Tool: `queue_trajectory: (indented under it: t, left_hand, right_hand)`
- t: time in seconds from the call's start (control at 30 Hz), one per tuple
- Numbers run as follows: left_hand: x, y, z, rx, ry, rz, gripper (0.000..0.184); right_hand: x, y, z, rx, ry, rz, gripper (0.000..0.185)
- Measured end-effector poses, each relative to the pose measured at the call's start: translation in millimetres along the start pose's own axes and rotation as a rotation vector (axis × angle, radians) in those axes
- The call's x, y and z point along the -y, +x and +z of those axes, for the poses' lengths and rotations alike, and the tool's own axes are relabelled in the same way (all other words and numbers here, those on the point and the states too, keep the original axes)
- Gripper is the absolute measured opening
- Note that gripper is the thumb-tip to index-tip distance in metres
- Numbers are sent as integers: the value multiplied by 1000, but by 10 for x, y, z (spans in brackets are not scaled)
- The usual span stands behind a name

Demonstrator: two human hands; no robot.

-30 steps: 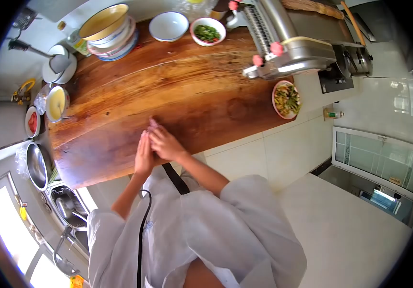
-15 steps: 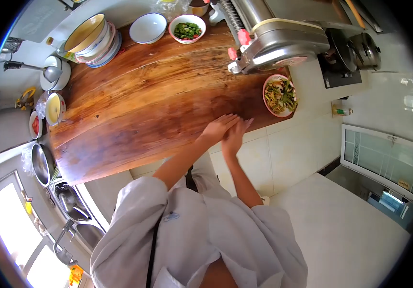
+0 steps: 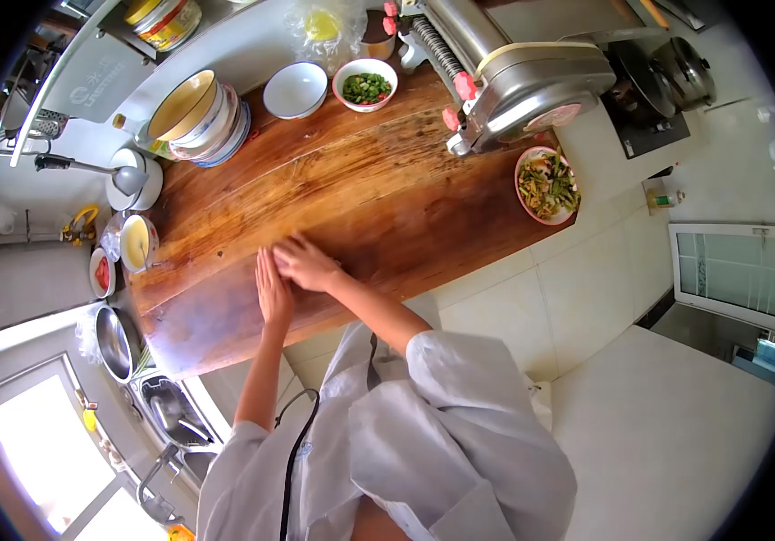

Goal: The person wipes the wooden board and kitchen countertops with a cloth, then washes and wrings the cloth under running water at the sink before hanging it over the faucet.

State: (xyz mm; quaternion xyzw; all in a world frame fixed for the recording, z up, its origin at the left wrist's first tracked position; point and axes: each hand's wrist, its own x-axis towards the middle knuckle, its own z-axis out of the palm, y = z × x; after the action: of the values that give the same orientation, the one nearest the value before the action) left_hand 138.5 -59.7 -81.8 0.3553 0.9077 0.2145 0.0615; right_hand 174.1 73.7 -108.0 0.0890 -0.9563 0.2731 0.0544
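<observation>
My left hand is stretched out low over the left-hand part of the wooden worktop, fingers pointing away from me. Right against it lies my right hand, its fingers extended and slightly apart, touching or nearly touching the left fingers. Nothing shows in either hand, though the undersides of both palms are hidden. Toward the left edge stands a bowl with pale yellow contents, the closest dish to the hands.
Along the back stand stacked bowls, a white bowl and a bowl of chopped greens. A metal roller machine occupies the back right. A bowl of mixed vegetables sits near the right corner. A sink is at left.
Both hands have moved together from the worktop's right front edge to its left part. The view has shifted slightly. The dishes stay in their places.
</observation>
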Motion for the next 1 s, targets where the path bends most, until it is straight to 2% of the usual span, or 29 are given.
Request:
queue_trajectory:
  t: [0.03,0.1,0.17,0.2,0.27,0.33,0.37,0.4,0.43,0.5,0.53,0.57,0.6,0.63,0.7,0.73,0.77,0.8,0.83,0.87,0.9,0.97,1.0]
  left_hand:
    - [-214,268,33,43,-48,-21,56]
    - [-452,731,405,63,-125,-32,55]
    - [-951,1077,621,145,-234,9,53]
    - [-1157,1236,801,181,-175,78,49]
    - [-1695,1351,980,249,-213,226,55]
    - [-2268,1185,1057,356,-310,420,61]
    - [-2494,1020,1064,421,-368,511,65]
    - [-2670,810,1135,476,-422,585,68]
    - [-2757,572,1341,447,-442,587,65]
    - [-2729,245,1439,417,-460,584,61]
    - [-2615,217,1315,532,-591,658,58]
    - [-2465,231,1197,645,-720,728,55]
    - [-2236,224,1119,552,-676,634,54]
    - [-1967,193,1025,457,-633,535,53]
    - [-1585,270,245,319,-431,302,49]
    - [-1054,188,590,89,-337,190,51]
    - [-832,136,346,9,-241,57,54]
    - [-577,51,234,-114,-153,-47,58]
    - [-356,-24,124,-152,-95,-202,62]
    - [-110,-161,131,-220,12,-300,65]
    - [67,-277,85,-237,94,-423,63]
    - [360,-529,115,-173,183,-561,57]
    - [394,-571,112,-168,182,-583,57]
  right_hand:
    - [-136,-32,-191,-10,-118,41,37]
    - [-448,-117,-394,-314,128,397,43]
    - [-743,-309,-916,-283,540,733,46]
    - [-1050,-525,-794,-429,466,707,44]
    - [-874,-926,-1577,-417,837,1117,38]
    - [-1082,-1574,-1470,-679,231,963,33]
    - [-1322,-1993,-1164,-739,-355,704,30]
    - [-1279,-2314,-1113,-714,-332,748,33]
    - [-1142,-2552,-1101,-694,-312,788,36]
    - [-753,-2821,-1084,-575,-324,1073,45]
    - [-702,-2858,-1105,-579,-326,1056,45]
    - [-681,-2876,-1120,-659,-203,1193,50]
    - [-646,-2859,-1105,-730,-66,1334,55]
    - [-617,-2743,-1101,-720,-56,1320,55]
    - [-584,-2239,-1127,-801,-371,1025,58]
    - [-520,-1937,-1101,-792,-290,918,56]
    - [-343,-1576,-1180,-639,-182,906,53]
    - [-261,-1220,-1090,-689,62,808,51]
    - [-187,-867,-962,-658,-107,619,46]
    - [-167,-573,-664,-650,221,429,42]
    - [-118,-350,-354,-481,325,221,42]
    - [292,-95,92,-233,345,-63,43]
    - [302,-84,124,-214,356,-68,43]
